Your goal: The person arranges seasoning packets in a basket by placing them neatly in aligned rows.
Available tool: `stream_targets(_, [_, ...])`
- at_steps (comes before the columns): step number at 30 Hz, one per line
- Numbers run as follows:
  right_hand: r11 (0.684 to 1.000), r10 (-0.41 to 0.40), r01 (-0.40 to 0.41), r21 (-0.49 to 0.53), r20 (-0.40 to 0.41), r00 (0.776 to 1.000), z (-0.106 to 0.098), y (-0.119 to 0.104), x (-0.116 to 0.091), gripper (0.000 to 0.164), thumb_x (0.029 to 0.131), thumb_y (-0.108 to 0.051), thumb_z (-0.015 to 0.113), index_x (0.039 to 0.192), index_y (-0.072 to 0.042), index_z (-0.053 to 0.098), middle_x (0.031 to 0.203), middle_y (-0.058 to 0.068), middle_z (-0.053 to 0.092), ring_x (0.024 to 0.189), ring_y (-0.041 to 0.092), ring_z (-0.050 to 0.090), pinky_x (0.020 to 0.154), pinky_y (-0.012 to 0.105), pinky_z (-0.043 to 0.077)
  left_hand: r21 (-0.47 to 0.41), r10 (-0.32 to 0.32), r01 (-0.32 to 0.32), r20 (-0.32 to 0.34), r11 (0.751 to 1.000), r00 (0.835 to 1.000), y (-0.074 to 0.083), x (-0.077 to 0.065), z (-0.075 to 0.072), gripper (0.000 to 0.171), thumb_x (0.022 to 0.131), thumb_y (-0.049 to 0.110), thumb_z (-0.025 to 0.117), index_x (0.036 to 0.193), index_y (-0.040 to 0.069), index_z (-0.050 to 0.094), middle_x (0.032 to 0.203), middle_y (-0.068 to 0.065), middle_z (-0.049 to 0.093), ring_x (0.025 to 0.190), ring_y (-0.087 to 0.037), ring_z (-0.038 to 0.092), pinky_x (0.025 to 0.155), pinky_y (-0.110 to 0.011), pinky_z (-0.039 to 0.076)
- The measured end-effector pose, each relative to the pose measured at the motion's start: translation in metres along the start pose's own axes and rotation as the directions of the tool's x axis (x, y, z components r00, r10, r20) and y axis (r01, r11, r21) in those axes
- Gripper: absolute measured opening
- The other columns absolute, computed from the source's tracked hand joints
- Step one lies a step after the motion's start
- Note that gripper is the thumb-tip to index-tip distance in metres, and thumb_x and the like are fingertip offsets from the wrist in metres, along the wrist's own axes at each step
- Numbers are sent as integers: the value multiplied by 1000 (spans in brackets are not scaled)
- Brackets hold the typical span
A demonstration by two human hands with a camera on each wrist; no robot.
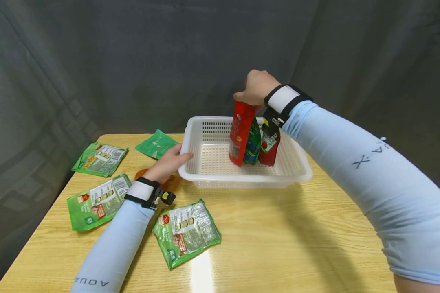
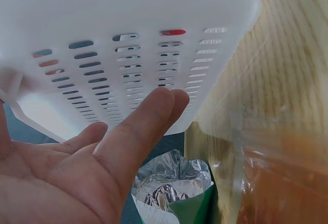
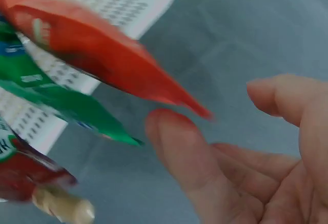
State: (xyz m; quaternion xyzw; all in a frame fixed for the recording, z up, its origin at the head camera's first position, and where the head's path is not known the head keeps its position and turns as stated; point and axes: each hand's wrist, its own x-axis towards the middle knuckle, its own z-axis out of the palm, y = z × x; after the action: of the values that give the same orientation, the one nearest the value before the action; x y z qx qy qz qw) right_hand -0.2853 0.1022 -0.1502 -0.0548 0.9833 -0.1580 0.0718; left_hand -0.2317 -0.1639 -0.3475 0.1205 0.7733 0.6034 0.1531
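Observation:
A white plastic basket stands on the table, its left rim held by my left hand. The thumb lies over the rim, while the fingers rest against the slotted outer wall. Inside the basket, toward the right, a red pouch stands upright beside a green pouch and a dark red pouch with a spout. At the red pouch's top is my right hand. The right wrist view shows its thumb and fingers apart, with the red pouch's tip close to one finger but not gripped.
Green-edged flat packets lie on the wooden table: one at far left, one below it, one in front. Behind my left hand lies a plain green pouch. An orange packet is partly under that hand. Dark curtain hangs behind.

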Motion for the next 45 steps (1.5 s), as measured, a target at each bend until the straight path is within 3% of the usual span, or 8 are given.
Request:
stream_targets(6, [992, -35, 40, 123, -44, 998, -31, 19, -29, 55, 101, -39, 55, 142, -1, 52, 103, 14, 68, 79, 23, 72, 77, 34, 58, 1, 10, -10, 1, 1000, 1000, -1, 1, -2, 61, 103, 23, 52, 155, 4, 27, 142, -26, 45, 117, -43, 56, 86, -51, 54])
stream_targets(11, [966, -24, 59, 252, -141, 990, -38, 50, -48, 55, 102, -40, 53, 144, -4, 51, 111, 14, 67, 73, 17, 70, 72, 29, 58, -3, 12, -13, -11, 1000, 1000, -2, -2, -6, 61, 103, 23, 52, 154, 3, 26, 143, -28, 44, 118, -45, 55, 87, -53, 53])
stream_targets(16, [930, 30, 52, 364, -216, 976, -20, 91, -64, 58, 101, -43, 52, 144, -5, 51, 121, 18, 65, 83, 16, 69, 68, 25, 57, -23, 16, -16, -5, 1000, 1000, -3, -4, -9, 62, 103, 23, 52, 155, 2, 25, 144, -29, 42, 119, -46, 54, 88, -55, 52])
stream_targets(23, [896, 85, 30, 443, -239, 967, 23, 144, -80, 58, 102, -43, 52, 143, -2, 51, 125, 23, 62, 90, 18, 68, 68, 23, 56, -28, 26, -26, 0, 999, 1000, -3, -8, -14, 62, 104, 23, 51, 155, 2, 24, 144, -28, 42, 120, -46, 54, 88, -55, 52])
stream_targets(29, [872, 95, -6, 490, -156, 983, 55, 180, -84, 67, 100, -50, 51, 143, 1, 49, 127, 27, 61, 104, 34, 67, 74, 30, 58, -24, 23, -23, -6, 999, 1000, -3, -10, -16, 61, 104, 24, 51, 155, 3, 24, 144, -28, 43, 119, -46, 55, 87, -54, 53])
stream_targets(37, [811, 89, -83, 580, 18, 996, 102, 218, -79, 77, 100, -55, 47, 148, 4, 39, 139, 32, 49, 114, 42, 60, 90, 47, 53, -43, 37, -37, 2, 998, 999, -7, -9, -15, 60, 105, 23, 50, 155, 4, 25, 142, -26, 45, 119, -45, 55, 85, -51, 54])
stream_targets(40, [763, 48, -66, 643, 45, 998, 114, 225, -77, 74, 102, -53, 44, 150, 3, 37, 141, 32, 46, 111, 35, 63, 89, 43, 54, -37, 34, -35, -6, 999, 999, -9, -10, -16, 59, 105, 23, 50, 155, 3, 25, 141, -26, 46, 117, -45, 56, 85, -50, 54])
stream_targets(45, [690, -29, -41, 723, 85, 996, 126, 232, -75, 78, 101, -54, 43, 151, 5, 34, 137, 31, 47, 96, 10, 66, 82, 32, 56, -23, 24, -25, -16, 999, 1000, -9, -10, -15, 59, 105, 26, 51, 154, 4, 27, 138, -25, 49, 114, -42, 59, 82, -47, 56])
